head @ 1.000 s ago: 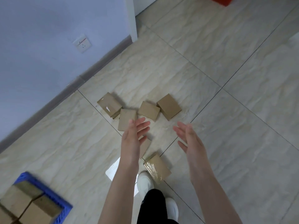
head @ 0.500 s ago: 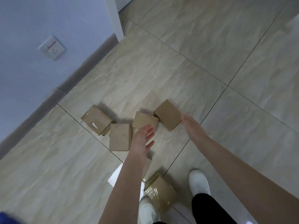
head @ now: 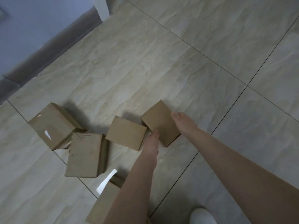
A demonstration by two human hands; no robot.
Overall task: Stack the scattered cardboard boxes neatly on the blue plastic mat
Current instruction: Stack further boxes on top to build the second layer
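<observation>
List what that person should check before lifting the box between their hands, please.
1. Both hands on one box: ok. The left hand touches the near side of the rightmost box, and the right hand touches its far side.
2. Firm hold: cannot tell. The fingers are hidden below the box's edges.
3. Neighbour clear: cannot tell. The middle box lies right beside it, and whether they touch is unclear.
4. Top closed: ok. The top face looks flat and shut.
5. Blue mat in sight: not ok. It is out of view, so the way there cannot be checked.
</observation>
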